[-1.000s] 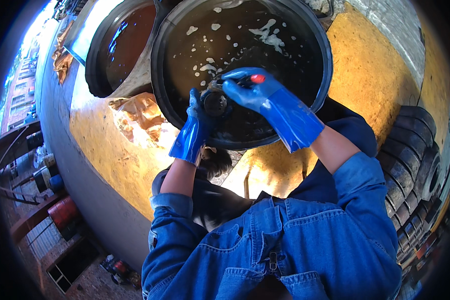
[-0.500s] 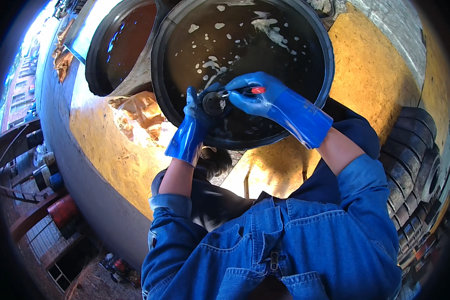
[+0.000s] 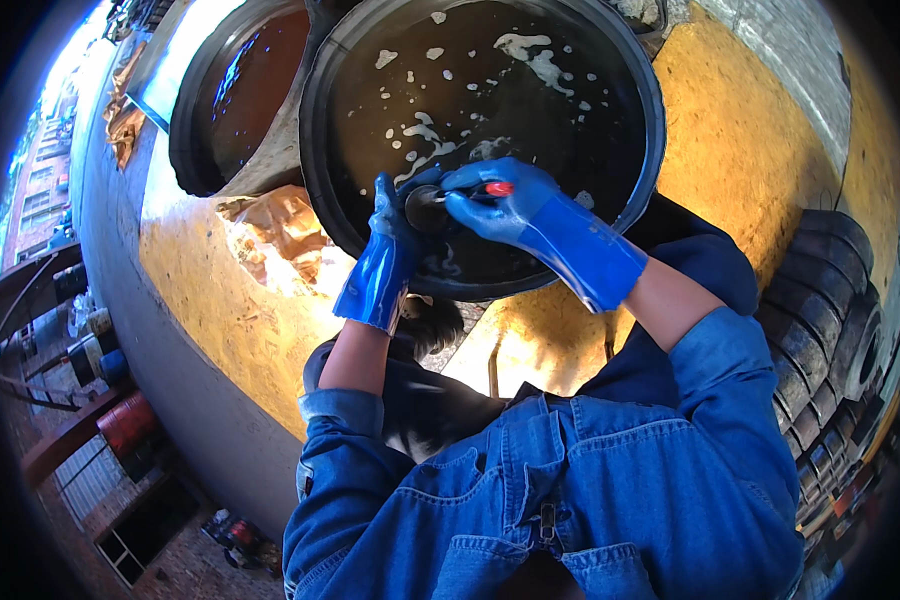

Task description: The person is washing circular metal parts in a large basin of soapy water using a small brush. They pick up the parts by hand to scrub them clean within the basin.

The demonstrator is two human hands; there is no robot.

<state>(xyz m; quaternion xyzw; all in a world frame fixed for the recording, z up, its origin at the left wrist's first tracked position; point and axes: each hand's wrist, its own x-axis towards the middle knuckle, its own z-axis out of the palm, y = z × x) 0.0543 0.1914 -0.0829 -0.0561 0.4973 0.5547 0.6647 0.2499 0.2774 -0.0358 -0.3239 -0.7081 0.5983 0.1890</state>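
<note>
Both of my hands wear long blue rubber gloves over a black tub [image 3: 653, 140] of murky liquid with white foam. My left hand [image 3: 394, 228] grips a dark round metal part [image 3: 427, 210], low over the near left of the tub. In my right hand [image 3: 510, 203] is a thin tool with a red handle end [image 3: 499, 188]. Its thin shaft reaches to the part's right side. The fingers partly cover the tool, so its kind and its working tip cannot be made out.
A second black tub [image 3: 185, 150] with reddish-brown liquid stands at the far left. Crumpled brown paper [image 3: 282, 235] lies on the yellow board [image 3: 205, 265] beside the tubs. Dark ribbed rings or wheels [image 3: 820, 300] are stacked at the right. My knees flank the near rim.
My right hand has shifted slightly left and down with the red-handled tool. The round part has turned, so the holes in its face no longer show. Foam has drifted on the liquid.
</note>
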